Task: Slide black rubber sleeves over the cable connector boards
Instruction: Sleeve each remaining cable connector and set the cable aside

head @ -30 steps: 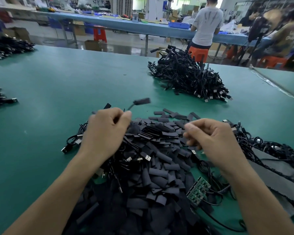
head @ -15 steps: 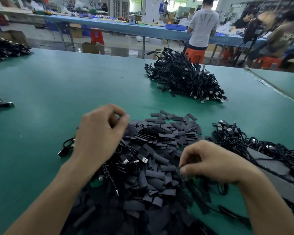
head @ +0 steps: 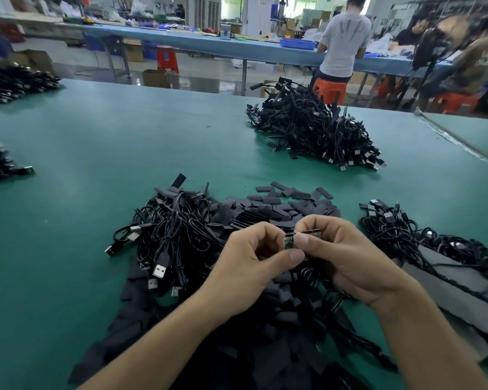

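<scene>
Though tiny, flat green board point(head: 289, 241)

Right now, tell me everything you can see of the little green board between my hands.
The green board is small, flat and mostly hidden by fingers. Its bare green face shows near the left thumb, and a row of dark, reddish parts lines its upper edge. The left hand and right hand both pinch it above the sleeve pile.
</scene>
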A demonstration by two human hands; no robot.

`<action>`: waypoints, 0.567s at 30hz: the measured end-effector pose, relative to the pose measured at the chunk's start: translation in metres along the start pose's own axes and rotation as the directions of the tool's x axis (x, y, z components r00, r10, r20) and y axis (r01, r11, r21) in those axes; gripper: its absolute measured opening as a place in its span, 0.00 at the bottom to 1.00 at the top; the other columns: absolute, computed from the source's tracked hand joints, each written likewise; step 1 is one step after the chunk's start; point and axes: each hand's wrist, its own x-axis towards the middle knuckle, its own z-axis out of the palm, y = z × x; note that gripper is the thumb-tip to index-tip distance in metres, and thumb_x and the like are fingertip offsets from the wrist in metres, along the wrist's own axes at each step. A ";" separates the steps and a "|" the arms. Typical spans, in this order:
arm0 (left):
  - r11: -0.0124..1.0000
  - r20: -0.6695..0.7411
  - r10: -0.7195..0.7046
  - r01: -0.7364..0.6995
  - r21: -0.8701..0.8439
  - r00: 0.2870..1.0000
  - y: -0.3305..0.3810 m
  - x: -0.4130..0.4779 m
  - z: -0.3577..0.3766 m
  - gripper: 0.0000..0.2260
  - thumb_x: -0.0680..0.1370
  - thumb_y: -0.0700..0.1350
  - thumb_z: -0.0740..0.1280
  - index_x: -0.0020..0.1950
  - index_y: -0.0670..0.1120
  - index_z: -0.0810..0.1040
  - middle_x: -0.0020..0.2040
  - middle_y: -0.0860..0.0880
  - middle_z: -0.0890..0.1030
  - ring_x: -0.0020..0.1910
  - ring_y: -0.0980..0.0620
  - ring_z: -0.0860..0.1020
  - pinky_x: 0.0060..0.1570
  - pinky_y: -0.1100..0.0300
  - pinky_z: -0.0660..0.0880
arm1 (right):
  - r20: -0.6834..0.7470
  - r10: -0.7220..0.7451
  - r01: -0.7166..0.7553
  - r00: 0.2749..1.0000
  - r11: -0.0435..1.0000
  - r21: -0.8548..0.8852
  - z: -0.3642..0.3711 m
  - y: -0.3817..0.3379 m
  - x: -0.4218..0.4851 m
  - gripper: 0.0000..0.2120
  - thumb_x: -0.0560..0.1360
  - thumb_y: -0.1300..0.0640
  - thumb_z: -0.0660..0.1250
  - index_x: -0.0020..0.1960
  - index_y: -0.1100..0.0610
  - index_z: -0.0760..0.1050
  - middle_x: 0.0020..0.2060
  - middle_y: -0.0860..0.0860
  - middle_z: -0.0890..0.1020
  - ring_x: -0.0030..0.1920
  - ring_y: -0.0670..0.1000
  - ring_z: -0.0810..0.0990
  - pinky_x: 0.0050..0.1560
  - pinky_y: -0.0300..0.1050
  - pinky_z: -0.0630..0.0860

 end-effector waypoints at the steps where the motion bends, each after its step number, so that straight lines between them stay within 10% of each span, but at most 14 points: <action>1: 1.000 0.007 0.002 -0.002 -0.028 1.000 0.000 0.000 -0.001 0.11 0.71 0.49 0.77 0.42 0.45 0.78 0.35 0.49 0.77 0.35 0.53 0.72 0.36 0.60 0.70 | 0.008 0.004 -0.004 1.000 0.999 0.031 0.001 0.000 0.000 0.06 0.66 0.57 0.77 0.38 0.55 0.80 0.33 0.52 0.80 0.33 0.46 0.77 0.35 0.35 0.76; 12: 0.977 0.042 -0.007 0.016 -0.214 0.999 -0.002 -0.002 -0.008 0.10 0.67 0.50 0.79 0.40 0.45 0.82 0.37 0.41 0.76 0.38 0.45 0.70 0.40 0.50 0.68 | 0.049 0.090 -0.097 0.995 0.981 0.167 0.008 0.006 0.001 0.05 0.67 0.60 0.78 0.38 0.58 0.82 0.34 0.55 0.81 0.34 0.48 0.80 0.36 0.37 0.78; 17: 0.983 -0.053 -0.003 -0.007 -0.181 0.999 0.002 0.002 -0.007 0.10 0.72 0.52 0.77 0.40 0.46 0.81 0.38 0.46 0.81 0.38 0.50 0.77 0.43 0.58 0.75 | -0.042 0.107 -0.114 0.993 0.962 -0.247 -0.009 -0.004 -0.003 0.05 0.69 0.57 0.76 0.43 0.55 0.81 0.36 0.50 0.82 0.36 0.46 0.78 0.40 0.36 0.75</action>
